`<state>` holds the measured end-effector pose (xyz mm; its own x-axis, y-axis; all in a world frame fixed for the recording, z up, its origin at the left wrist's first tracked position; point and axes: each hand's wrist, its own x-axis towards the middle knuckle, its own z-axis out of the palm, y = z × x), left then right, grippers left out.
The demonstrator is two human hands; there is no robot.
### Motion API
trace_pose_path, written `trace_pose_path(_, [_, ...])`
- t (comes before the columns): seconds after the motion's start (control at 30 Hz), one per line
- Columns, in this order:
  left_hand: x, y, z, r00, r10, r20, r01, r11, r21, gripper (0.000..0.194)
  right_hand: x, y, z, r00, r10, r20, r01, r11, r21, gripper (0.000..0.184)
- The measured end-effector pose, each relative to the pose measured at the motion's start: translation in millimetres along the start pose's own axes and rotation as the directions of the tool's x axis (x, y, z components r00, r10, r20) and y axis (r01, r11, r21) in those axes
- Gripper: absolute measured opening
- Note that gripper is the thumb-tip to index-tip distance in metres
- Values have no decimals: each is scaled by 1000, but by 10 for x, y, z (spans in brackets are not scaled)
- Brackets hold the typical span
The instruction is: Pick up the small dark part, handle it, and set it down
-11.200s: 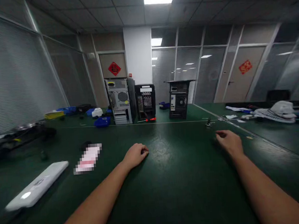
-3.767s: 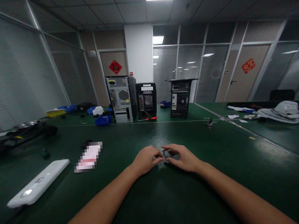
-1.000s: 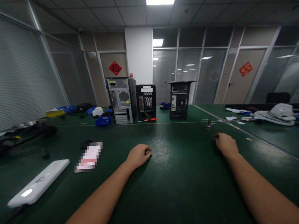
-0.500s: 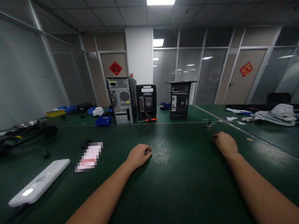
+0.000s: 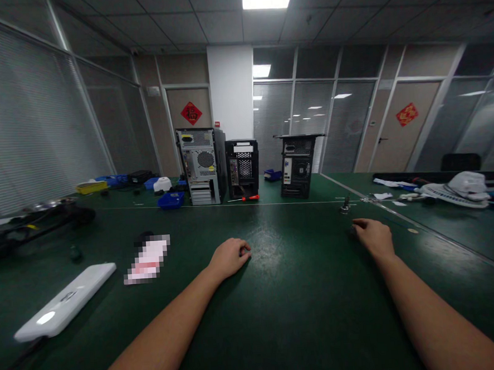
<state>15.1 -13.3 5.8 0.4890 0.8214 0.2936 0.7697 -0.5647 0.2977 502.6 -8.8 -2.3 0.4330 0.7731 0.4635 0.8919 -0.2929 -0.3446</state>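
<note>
My left hand (image 5: 231,257) rests on the green tabletop (image 5: 297,316) with its fingers curled in toward the thumb. Something small may be between the fingertips, but I cannot make it out. Off to the right, my right hand (image 5: 374,238) is also closed, its fingers bent over near the table surface. A tiny dark spot shows at those fingertips, too small to name. Just beyond the right hand stands a small metal part (image 5: 345,205) with a round base. Its kind is unclear.
At the back stand a grey computer tower (image 5: 204,165), a black tower (image 5: 242,168) and another black tower (image 5: 298,166). A red screwdriver (image 5: 250,197) lies before them. To the left are a white power bank-like slab (image 5: 67,299), a pixelated pink item (image 5: 148,260) and a blue tray (image 5: 171,199).
My right hand shifts very slightly, its fingers turning a little at the same spot. The left hand and the objects stay where they were.
</note>
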Motion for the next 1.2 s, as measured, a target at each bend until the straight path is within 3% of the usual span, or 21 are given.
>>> trace_pose_path(0.2, [-2,6,-10,1000,0,-2,0,1000,-5,18,35,105,68,997,79,-21,-74,978,193,38])
trace_pose_path(0.47, [-3,15,-28,1000,-3,7,3,1000,-13,19,-33,15,-2,989,146,22,-145,930,339,38])
trace_pose_path(0.87, [-4,11,-30,1000,-6,11,6,1000,-1,18,-73,-24,-66,956,290,40,-280,865,417,35])
trace_pose_path(1.0, [-3,15,-34,1000,-5,12,5,1000,-1,18,-68,-16,-11,959,283,33,-265,843,468,33])
trace_pose_path(1.2, [-3,28,-43,1000,-16,20,16,1000,-7,18,-27,44,96,980,199,2,-183,898,401,34])
